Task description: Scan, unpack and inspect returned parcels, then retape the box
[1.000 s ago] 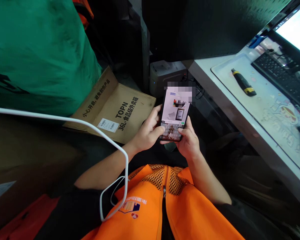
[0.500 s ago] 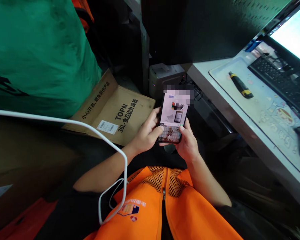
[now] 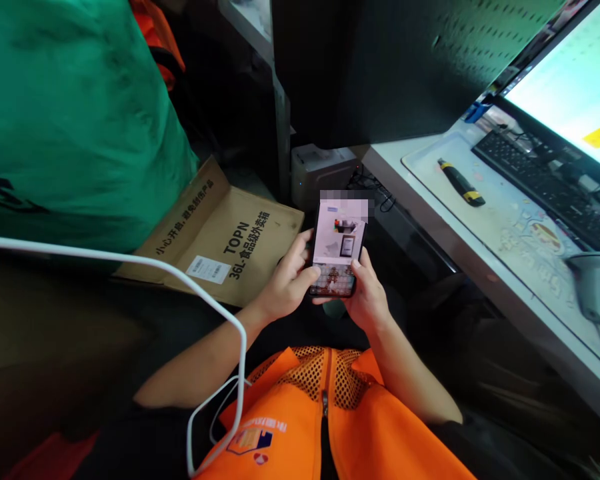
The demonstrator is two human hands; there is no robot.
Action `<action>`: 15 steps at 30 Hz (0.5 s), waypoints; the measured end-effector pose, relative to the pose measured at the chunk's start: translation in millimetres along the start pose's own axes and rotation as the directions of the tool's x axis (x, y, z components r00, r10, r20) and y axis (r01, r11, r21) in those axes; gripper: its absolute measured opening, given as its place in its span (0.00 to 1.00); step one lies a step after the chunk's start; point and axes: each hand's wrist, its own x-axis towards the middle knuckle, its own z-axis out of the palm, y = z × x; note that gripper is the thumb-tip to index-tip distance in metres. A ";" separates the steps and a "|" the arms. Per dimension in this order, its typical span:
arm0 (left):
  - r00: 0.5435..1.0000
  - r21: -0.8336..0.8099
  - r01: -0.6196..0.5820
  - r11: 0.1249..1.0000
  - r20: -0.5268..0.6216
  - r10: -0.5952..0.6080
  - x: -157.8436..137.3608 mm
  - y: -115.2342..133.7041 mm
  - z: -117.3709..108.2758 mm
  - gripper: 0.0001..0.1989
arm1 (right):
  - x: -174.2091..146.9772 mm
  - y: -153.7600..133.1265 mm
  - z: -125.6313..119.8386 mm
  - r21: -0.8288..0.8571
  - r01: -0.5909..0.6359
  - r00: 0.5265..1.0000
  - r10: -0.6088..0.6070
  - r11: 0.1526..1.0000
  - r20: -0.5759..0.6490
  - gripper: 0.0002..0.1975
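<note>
In the head view a smartphone (image 3: 339, 247) is held upright above my lap, its screen lit with a chat page and an on-screen keyboard. My left hand (image 3: 291, 277) grips its left edge, the thumb at the keyboard's upper left corner. On the opposite edge my right hand (image 3: 367, 290) is closed round the phone, thumb near the keyboard's right side. The fingers behind the phone are mostly hidden. Part of the screen's top is blurred out.
An opened cardboard box (image 3: 250, 233) lies to the left, beside a large green bag (image 3: 80, 120). On the right, a desk (image 3: 405, 190) bears a box cutter (image 3: 461, 182), a keyboard (image 3: 540, 173) and a grey corded device (image 3: 597, 287). A white cable (image 3: 130, 255) crosses in front of me.
The camera view has shifted, so the desk and monitor show more to the left. The phone stays in both hands, and my right thumb has moved slightly off the keyboard's upper right corner.
</note>
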 end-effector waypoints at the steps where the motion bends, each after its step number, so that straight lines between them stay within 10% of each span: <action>1: 1.000 -0.002 0.006 1.000 -0.003 -0.006 0.0 0.1 0.2 0.34 | 0.0 -0.2 0.0 0.002 -0.005 1.000 0.005 1.000 0.001 0.27; 15: 0.949 0.207 0.294 0.933 -0.177 -0.260 10.0 -7.0 -27.0 0.36 | 9.6 2.2 -14.1 0.031 -0.010 0.991 0.005 0.999 0.132 0.37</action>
